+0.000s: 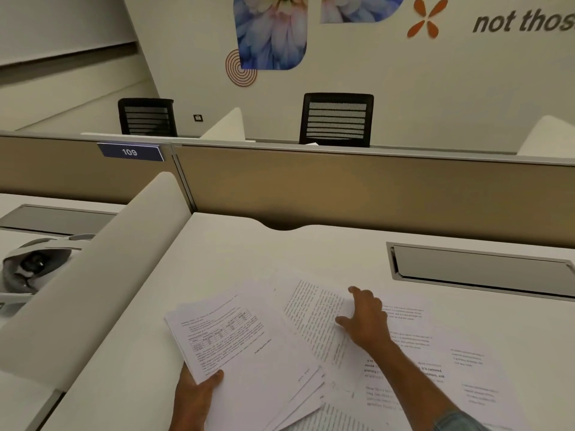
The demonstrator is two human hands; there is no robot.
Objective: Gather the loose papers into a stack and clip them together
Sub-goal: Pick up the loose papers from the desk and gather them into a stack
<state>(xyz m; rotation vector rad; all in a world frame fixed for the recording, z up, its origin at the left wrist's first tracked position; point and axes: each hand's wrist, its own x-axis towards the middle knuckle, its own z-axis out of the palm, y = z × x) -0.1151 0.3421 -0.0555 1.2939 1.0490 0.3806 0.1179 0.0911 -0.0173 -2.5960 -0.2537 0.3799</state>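
A rough stack of printed papers (249, 346) is held a little above the white desk (236, 250), fanned at its lower right corner. My left hand (196, 396) grips its near left edge, thumb on top. Loose printed sheets (413, 365) lie spread over the desk to the right, overlapping each other. My right hand (364, 318) rests on one text sheet (314, 315) beside the stack, fingers spread and pressing on the paper. No clip is visible.
A curved white side divider (102, 284) borders the desk on the left, a tan partition panel (342, 188) at the back. A metal cable hatch (479, 269) sits in the desk at right. A headset-like object (34, 265) lies on the neighbouring desk.
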